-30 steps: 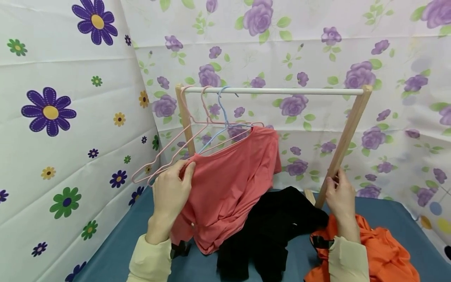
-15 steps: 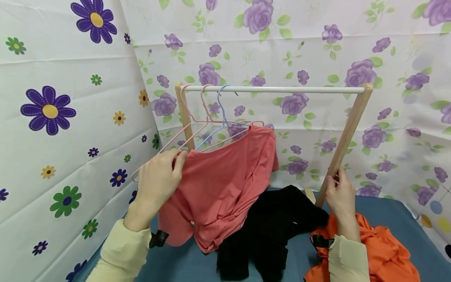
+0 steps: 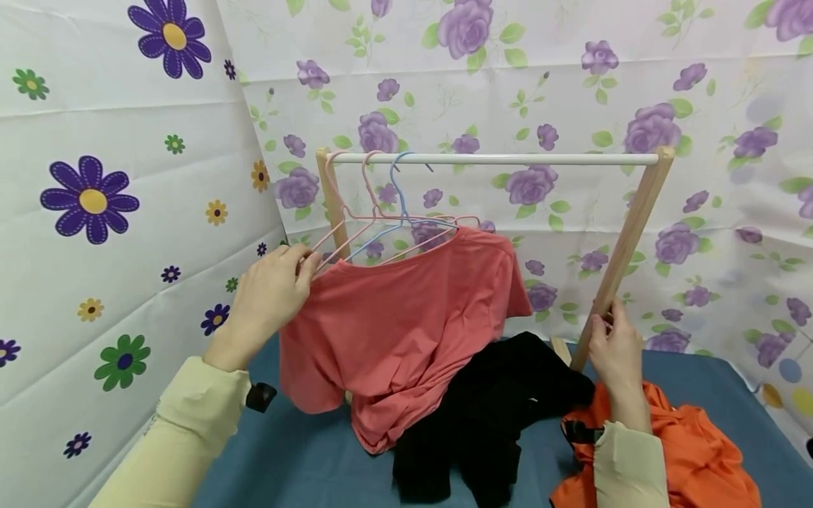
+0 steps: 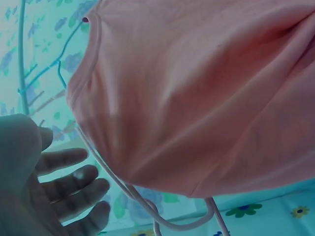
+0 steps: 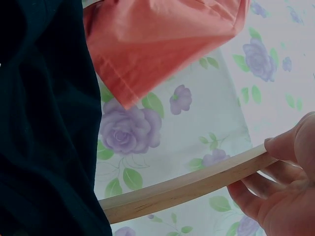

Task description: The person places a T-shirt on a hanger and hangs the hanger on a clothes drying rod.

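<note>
Left hand (image 3: 269, 289): on my remote feed its fingers (image 4: 81, 199) are loosely extended and separated, beside the coral shirt (image 3: 400, 317) and, in the wrist view, gripping none of it; whether a fingertip brushes a hanger I cannot tell. Right hand (image 3: 617, 346): thumb and fingers pinch the wooden post (image 3: 625, 243) along its lower part.

The shirt hangs toward the left end of the rack, the arms of the blue hanger (image 3: 403, 204) entering its neckline and its lower part gathered in folds against the black garment (image 3: 495, 409). I cannot see how the hanger ends sit inside the shoulders. Beside it, two pink hangers (image 3: 375, 212) share the white rail (image 3: 527, 159), their wires crossing behind the neckline.

In my judgement, good dressing of the shoulders calls for light pulls along the hanger arm, since a downward tug could load the rail; I would maintain the right-hand brace meanwhile and keep the left fingers clear of the neighbouring pink wires, which could snag.

Outermost, the orange garment (image 3: 692, 451) lies on the blue worktop (image 3: 286, 466), below the right hand, with flower-printed sheets behind.
</note>
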The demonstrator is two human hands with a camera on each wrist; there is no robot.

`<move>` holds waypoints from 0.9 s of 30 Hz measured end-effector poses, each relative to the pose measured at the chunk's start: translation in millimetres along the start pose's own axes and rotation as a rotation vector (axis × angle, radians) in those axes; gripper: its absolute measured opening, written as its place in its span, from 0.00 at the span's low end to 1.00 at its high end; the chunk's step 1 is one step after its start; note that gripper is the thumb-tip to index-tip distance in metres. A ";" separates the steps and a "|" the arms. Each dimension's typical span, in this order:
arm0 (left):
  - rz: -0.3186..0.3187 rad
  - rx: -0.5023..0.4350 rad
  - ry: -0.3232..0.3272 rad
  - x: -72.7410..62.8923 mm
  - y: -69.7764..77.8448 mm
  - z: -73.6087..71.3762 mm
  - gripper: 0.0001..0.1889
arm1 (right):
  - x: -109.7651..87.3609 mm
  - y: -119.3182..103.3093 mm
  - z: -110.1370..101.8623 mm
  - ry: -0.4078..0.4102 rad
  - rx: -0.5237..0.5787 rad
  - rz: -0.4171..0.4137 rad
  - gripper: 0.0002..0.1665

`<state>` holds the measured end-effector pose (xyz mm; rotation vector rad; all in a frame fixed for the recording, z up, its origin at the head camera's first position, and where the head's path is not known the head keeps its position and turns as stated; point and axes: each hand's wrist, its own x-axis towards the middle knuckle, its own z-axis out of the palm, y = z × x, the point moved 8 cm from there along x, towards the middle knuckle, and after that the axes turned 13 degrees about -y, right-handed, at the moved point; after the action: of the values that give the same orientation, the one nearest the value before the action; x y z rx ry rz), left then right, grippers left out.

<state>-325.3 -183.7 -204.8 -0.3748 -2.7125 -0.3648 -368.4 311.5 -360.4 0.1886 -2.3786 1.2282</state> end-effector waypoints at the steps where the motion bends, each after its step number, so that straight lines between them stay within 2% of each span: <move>1: 0.002 -0.005 -0.032 2.3 -2.1 1.8 0.18 | 0.1 0.0 -0.2 0.003 -0.002 -0.003 0.23; 7: -0.024 -0.062 -0.245 9.6 -16.5 15.8 0.19 | 0.5 0.0 0.9 0.006 -0.005 -0.018 0.23; 10: -0.046 -0.099 -0.309 9.7 -22.7 20.9 0.21 | 1.0 -0.6 1.6 0.003 -0.003 -0.023 0.23; 15: -0.040 -0.150 -0.343 9.7 -26.5 23.9 0.23 | 1.6 -0.5 1.3 0.002 0.000 -0.022 0.23; 21: -0.027 -0.177 -0.366 11.2 -29.0 30.0 0.20 | 0.7 0.5 0.5 -0.004 -0.003 -0.011 0.24; 27: 0.014 -0.223 -0.315 8.9 -28.9 28.8 0.19 | 0.2 1.6 0.3 -0.005 -0.006 -0.005 0.24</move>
<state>-351.5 -200.1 -232.8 -0.5545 -2.9793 -0.6575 -369.2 312.2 -361.6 0.1955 -2.3841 1.2198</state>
